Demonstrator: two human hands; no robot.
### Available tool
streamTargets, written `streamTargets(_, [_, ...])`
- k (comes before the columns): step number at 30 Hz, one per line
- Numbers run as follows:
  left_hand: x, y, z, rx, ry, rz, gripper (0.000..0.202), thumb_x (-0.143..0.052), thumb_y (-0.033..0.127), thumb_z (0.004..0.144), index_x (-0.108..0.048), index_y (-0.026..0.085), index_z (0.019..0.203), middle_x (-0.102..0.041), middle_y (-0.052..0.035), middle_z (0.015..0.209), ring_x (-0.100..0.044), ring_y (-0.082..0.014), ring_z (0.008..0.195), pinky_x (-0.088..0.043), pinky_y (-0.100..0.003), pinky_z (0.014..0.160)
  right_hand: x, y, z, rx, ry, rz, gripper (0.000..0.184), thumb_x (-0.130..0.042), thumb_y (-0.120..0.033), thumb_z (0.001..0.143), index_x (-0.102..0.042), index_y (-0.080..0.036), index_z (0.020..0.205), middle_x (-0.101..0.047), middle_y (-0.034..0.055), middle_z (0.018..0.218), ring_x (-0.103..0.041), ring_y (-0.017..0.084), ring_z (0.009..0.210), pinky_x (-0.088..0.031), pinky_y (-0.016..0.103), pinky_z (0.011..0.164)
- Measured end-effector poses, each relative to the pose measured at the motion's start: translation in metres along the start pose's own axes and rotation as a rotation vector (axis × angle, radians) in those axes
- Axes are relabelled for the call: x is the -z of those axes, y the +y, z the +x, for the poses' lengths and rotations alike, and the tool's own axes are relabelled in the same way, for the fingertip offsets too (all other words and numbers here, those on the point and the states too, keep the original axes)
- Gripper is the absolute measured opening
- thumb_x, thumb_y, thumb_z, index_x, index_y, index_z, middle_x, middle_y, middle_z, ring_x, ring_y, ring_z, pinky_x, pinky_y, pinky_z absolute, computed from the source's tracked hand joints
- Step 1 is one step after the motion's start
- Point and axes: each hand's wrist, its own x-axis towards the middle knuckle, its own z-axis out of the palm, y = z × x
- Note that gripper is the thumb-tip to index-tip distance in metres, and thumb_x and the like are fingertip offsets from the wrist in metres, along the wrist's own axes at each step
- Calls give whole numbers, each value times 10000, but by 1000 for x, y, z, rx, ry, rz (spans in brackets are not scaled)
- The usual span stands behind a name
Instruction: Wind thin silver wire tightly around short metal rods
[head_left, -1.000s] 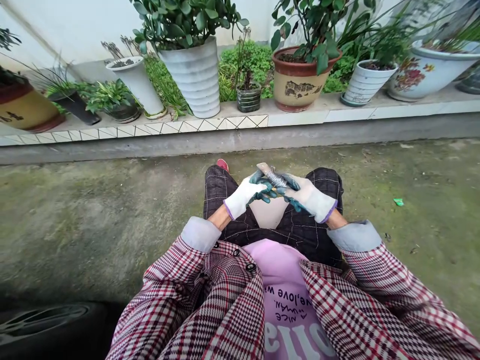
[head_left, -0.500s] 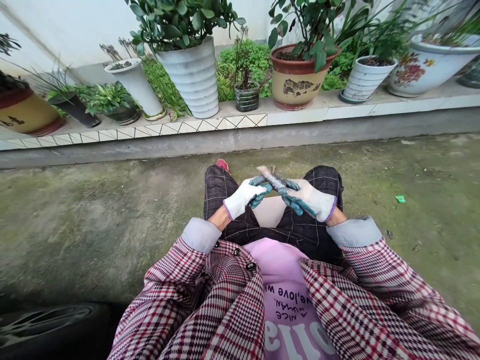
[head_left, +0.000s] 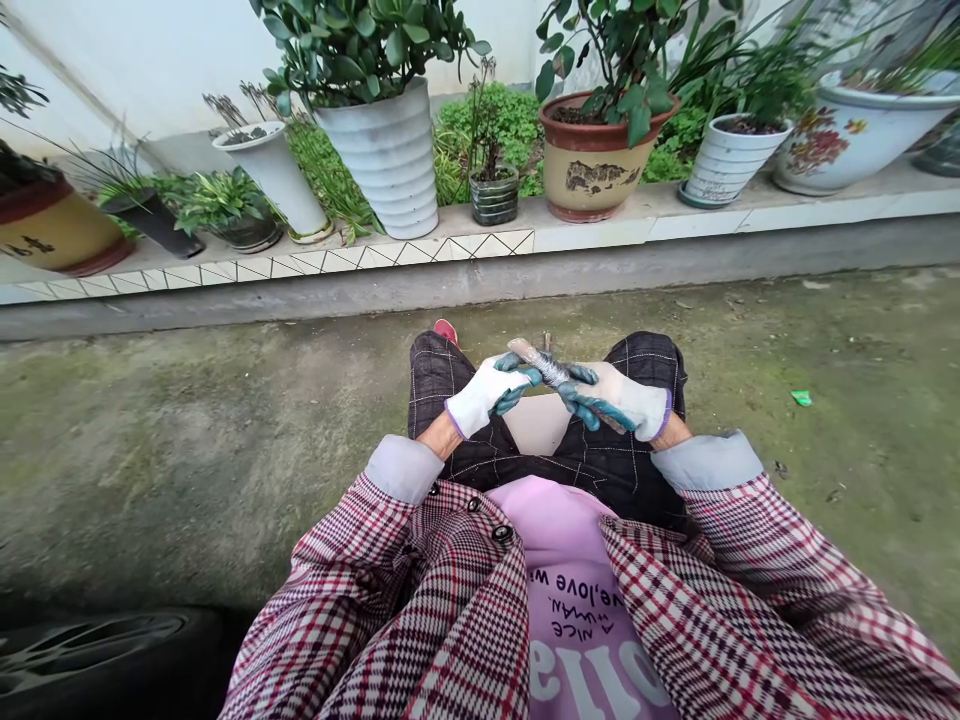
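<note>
I sit with both hands over my knees, each in a white glove with teal-coated fingers. My right hand (head_left: 626, 397) is closed round a small wire brush (head_left: 546, 367) with silvery bristles and a pale wooden end that points away to the left. My left hand (head_left: 489, 391) curls its fingers against the bristle end of the brush. The brush is level, between my knees in dark checked trousers (head_left: 439, 375). The part of the brush inside my right palm is hidden.
A tiled ledge (head_left: 480, 243) ahead carries several potted plants, among them a ribbed white pot (head_left: 390, 155) and a brown pot (head_left: 592, 165). Mossy concrete ground (head_left: 187, 440) lies all around. A green scrap (head_left: 799, 397) lies at right, a tyre (head_left: 97, 650) at lower left.
The brush has tilted and slid slightly left and down between the hands. My right hand has rolled over it; my left fingers stay curled at the bristle end.
</note>
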Motion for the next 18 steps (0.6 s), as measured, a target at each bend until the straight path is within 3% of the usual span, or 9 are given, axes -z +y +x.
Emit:
streamTargets(5, [-1,-6,5,-45,120,123,159,-702,277,735,-591,166,714,-391,80,439,-276,-31,316,-155,-193,332,6,4,6,178,331,-631,251,-630,-414,833,-646,-198,958,-641,21,737,-533,135,585,-408,243,529])
streamTargets(10, [-2,-9,4,-2,105,72,156,-701,270,740,-636,158,827,-381,90,439,-262,-32,319,-143,-184,335,9,7,7,209,366,-916,329,-557,-413,897,-628,-188,1127,-689,89,883,-603,199,734,-417,283,652])
streamTargets(14, [0,-12,3,80,-42,-27,173,-669,248,741,-575,178,868,-359,108,443,-241,-36,318,-144,-176,327,3,2,2,216,329,-748,274,-589,-397,876,-630,-191,1052,-665,58,844,-584,167,688,-426,262,612])
streamTargets(18, [3,-15,3,65,-216,-140,216,-673,234,707,-470,196,770,-343,114,452,-250,-32,324,-167,-174,330,-3,-2,-4,43,104,-192,353,-572,-536,869,-587,-188,922,-523,-27,620,-426,96,434,-349,228,388])
